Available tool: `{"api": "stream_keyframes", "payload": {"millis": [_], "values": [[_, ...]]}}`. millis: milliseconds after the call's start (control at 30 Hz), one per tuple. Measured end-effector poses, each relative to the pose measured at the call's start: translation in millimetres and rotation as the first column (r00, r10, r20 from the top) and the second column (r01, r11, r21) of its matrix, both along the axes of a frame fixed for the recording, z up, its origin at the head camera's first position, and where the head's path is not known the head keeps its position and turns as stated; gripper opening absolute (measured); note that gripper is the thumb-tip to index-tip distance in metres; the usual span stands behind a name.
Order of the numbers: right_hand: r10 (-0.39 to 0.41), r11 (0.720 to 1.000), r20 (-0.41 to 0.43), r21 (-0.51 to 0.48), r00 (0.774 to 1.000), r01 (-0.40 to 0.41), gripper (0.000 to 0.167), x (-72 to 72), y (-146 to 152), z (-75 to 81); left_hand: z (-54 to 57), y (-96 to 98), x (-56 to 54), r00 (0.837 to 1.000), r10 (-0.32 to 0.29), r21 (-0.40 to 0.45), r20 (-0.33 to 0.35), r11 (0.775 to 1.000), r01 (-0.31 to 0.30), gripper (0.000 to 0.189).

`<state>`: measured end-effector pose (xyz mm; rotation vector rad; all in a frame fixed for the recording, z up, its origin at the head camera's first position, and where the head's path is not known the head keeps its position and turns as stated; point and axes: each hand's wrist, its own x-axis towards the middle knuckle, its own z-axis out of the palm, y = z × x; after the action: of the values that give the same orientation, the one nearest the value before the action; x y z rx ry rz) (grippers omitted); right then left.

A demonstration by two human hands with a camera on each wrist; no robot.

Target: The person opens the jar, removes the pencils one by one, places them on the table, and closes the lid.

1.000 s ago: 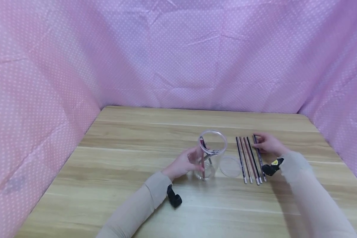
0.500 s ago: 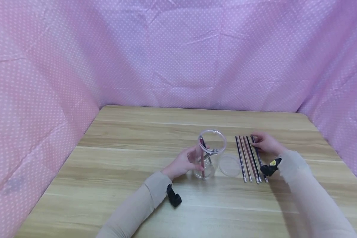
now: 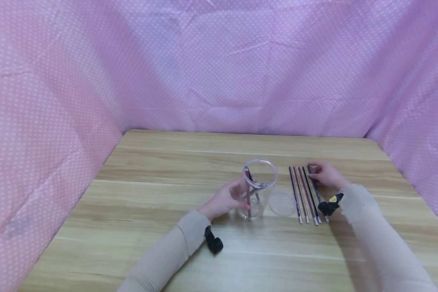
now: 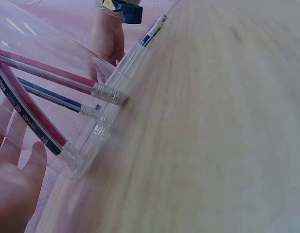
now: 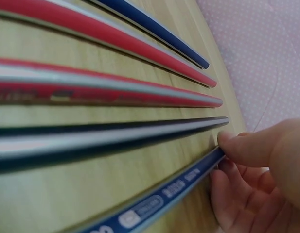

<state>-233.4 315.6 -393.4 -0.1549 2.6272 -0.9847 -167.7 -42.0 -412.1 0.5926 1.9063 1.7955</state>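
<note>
My left hand (image 3: 224,200) grips a clear plastic jar (image 3: 275,178) standing upright on the table. Several red, black and blue pencils lean inside it, their eraser ends at the bottom, as the left wrist view shows with a red pencil (image 4: 52,73). My right hand (image 3: 327,175) is at the row of pencils to the right. There, thumb and fingers pinch the far tip of the rightmost pencil, a blue pencil (image 5: 174,187). Beside it lie a black pencil (image 5: 106,138), two red pencils and another blue pencil (image 5: 159,26), roughly parallel, eraser ends toward me.
A round clear lid (image 3: 282,203) lies flat between the jar and the pencil row. The wooden table (image 3: 160,170) is backed by pink dotted cloth (image 3: 219,73) on the far side and both flanks.
My right hand shifted slightly left, bringing the far tip of the rightmost blue pencil closer to the black one. The left hand and jar stay put.
</note>
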Motion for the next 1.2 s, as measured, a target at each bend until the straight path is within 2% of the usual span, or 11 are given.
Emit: {"api": "stream_keyframes", "payload": {"millis": [300, 600, 800, 1033, 1200], "values": [[-0.008, 1.0, -0.025, -0.017, 1.0, 0.008, 0.052, 0.2, 1.1, 0.5, 0.1, 1.5, -0.4, 1.0, -0.004, 0.003, -0.005, 1.0, 0.004, 0.076], [0.001, 1.0, 0.007, -0.009, 1.0, 0.0, 0.053, 4.5, 10.6, 11.1, 1.7, 1.6, 1.9, 1.0, 0.008, -0.021, -0.008, 1.0, -0.008, 0.076], [0.083, 0.995, -0.132, 0.063, 0.988, -0.075, 0.044, 14.9, -1.3, 27.3, 1.4, 0.6, 3.2, 0.999, 0.033, -0.038, 0.015, 0.999, -0.033, 0.077], [0.12, 0.993, -0.218, 0.019, 0.969, -0.118, 0.037, 28.3, -21.4, 41.7, 1.8, 0.8, 3.8, 1.0, 0.018, -0.022, 0.003, 1.0, -0.018, 0.076], [0.162, 0.987, -0.31, 0.051, 0.937, -0.154, 0.034, 38.8, -33.8, 53.0, 2.4, 1.2, 4.3, 1.0, 0.016, -0.019, -0.006, 1.0, -0.016, 0.075]]}}
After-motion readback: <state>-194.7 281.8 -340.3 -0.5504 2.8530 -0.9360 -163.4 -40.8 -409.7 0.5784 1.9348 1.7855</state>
